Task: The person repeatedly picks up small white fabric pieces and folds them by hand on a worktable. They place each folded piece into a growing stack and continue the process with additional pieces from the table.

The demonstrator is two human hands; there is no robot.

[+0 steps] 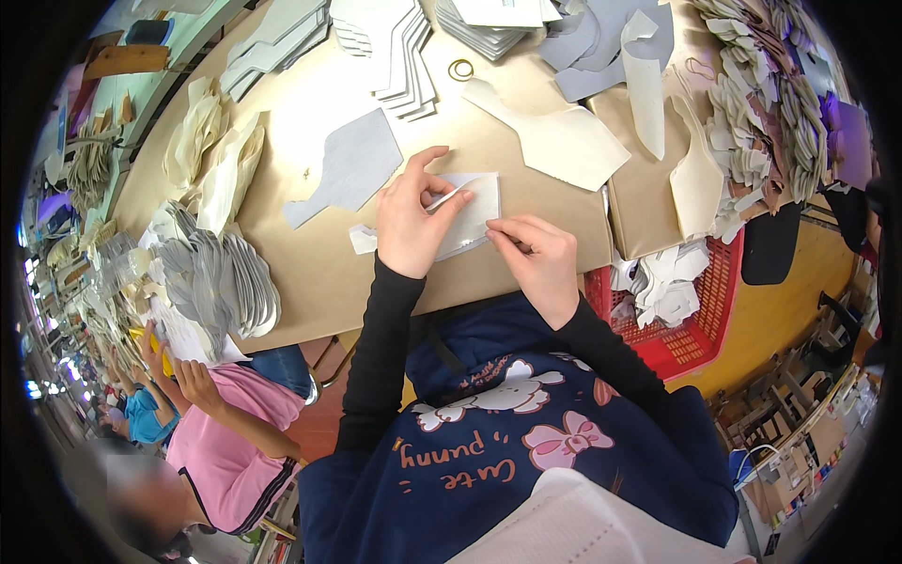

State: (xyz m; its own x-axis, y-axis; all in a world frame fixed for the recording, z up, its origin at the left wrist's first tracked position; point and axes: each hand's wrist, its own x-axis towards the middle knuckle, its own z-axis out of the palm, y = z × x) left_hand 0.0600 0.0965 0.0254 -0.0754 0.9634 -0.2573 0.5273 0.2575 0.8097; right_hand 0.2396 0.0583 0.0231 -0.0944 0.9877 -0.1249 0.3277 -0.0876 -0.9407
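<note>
On the brown-covered table in front of me lies a small whitish rectangular sheet (483,199) with a greyish, see-through-looking border. My left hand (411,214) reaches over its left side, index finger raised, thumb and other fingers closing on a thin lifted edge of it. At its lower right corner, my right hand (537,254) pinches with thumb and index finger; the bit between those fingertips is too small to make out fully. A small white scrap (363,239) lies left of my left wrist. Just beyond that wrist is a flat grey cut piece (352,162).
A cream cut piece (564,146) and a tape roll (460,70) lie beyond my hands. Stacked grey pieces (221,277) stand at left, more stacks along the far side. A red basket (719,301) with scraps sits at right. A person in pink (235,432) works at left.
</note>
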